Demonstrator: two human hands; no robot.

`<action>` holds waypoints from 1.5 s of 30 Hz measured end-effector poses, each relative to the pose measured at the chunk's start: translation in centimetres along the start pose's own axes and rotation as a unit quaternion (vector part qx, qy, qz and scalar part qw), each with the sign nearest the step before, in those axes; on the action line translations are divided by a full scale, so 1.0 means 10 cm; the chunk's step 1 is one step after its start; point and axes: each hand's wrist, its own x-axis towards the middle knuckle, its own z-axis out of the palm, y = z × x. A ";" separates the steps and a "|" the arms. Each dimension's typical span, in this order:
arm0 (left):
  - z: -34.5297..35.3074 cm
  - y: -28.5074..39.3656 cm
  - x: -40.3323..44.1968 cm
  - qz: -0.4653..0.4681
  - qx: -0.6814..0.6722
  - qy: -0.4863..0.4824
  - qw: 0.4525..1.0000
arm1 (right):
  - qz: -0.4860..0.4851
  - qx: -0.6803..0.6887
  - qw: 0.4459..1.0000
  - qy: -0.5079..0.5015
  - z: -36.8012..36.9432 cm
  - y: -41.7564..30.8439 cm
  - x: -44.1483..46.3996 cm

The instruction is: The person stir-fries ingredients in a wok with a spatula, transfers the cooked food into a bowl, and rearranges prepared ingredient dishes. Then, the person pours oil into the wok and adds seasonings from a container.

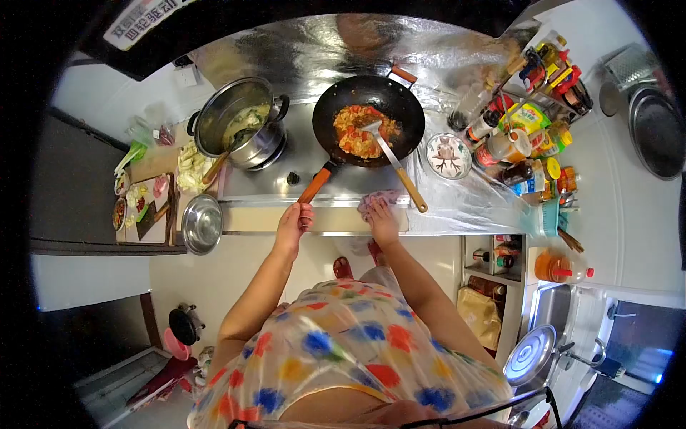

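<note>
My left hand [294,222] is wrapped round the orange-brown handle of a black wok [325,107] on the stove. Inside the wok lies cooked food that looks like egg and tomato [357,136]. A spatula [401,171] with a wooden handle rests in it, its handle reaching over the wok's near right rim. My right hand [382,218] presses a crumpled pinkish cloth [377,204] on the counter's front edge, its fingers closed over the cloth. The spatula is apart from both hands.
A steel pot [251,148] with soup and a ladle stands left of the wok. A steel bowl [202,224] sits by the cutting board [146,222]. To the right are a patterned plate [448,156] and several sauce bottles [525,175]. The sink [554,304] is at lower right.
</note>
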 end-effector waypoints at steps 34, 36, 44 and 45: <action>0.52 -0.18 0.36 0.319 0.305 0.126 0.888 | 0.065 -0.042 0.997 0.017 -1.51 1.57 0.16; 0.44 -0.05 0.31 0.369 0.442 0.150 0.804 | 0.067 0.058 0.996 0.009 -1.55 1.37 0.26; 0.26 0.03 0.39 0.194 0.575 0.128 0.785 | 0.191 0.324 0.926 -0.044 -1.59 0.66 0.50; 0.24 0.05 0.40 0.195 0.579 0.117 0.783 | 0.211 0.347 0.912 -0.054 -1.63 0.55 0.54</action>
